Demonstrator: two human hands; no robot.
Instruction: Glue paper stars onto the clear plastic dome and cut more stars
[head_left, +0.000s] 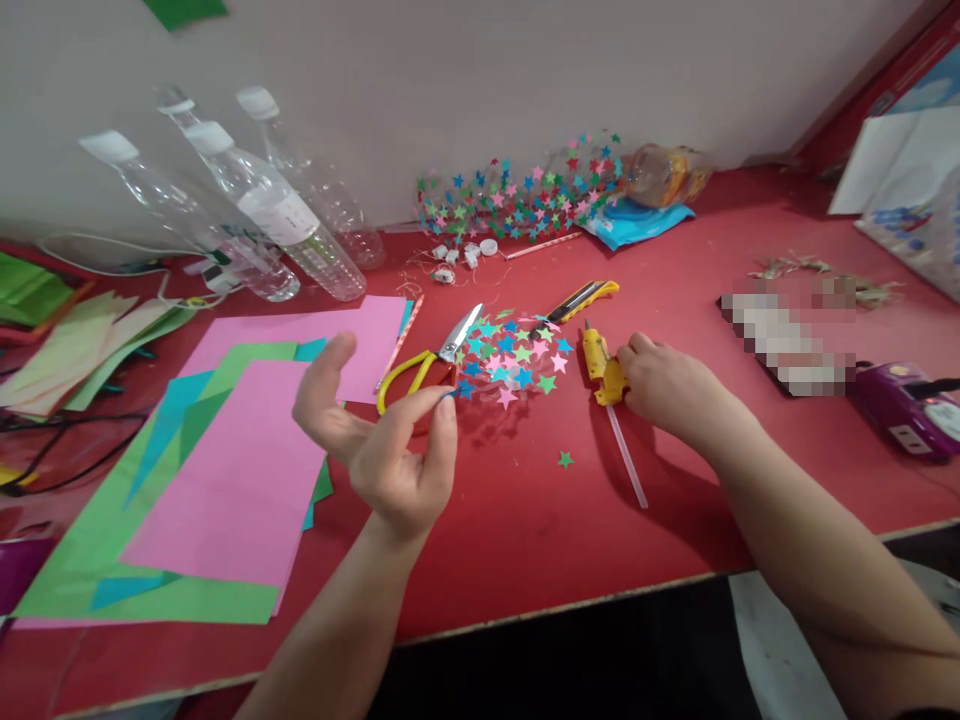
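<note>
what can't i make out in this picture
In the head view:
Outline of the blue piece: largely covered by the left hand.
Part of the glue gun: hidden by the right hand.
Print on the bottle label: too small and blurred.
Surface of the flat object at right: masked by pixelation.
Green piece on the wall: cut off by top edge.

There are two hands, one left hand [409, 470] and one right hand [664, 385]; one yellow glue gun [595, 352] with one clear glue stick [627, 458]; one pair of scissors [454, 340]; one cutter knife [579, 297]; two striped straws [541, 246]; four standing bottles [283, 215], three with white caps [209, 138]; one blue packet [634, 225]; one loose green star [565, 459], one blue star [448, 396] pinched in fingers, and a pile of stars [507, 398] too overlapped to count; several paper sheets [225, 480], their exact number hidden by overlap
</note>
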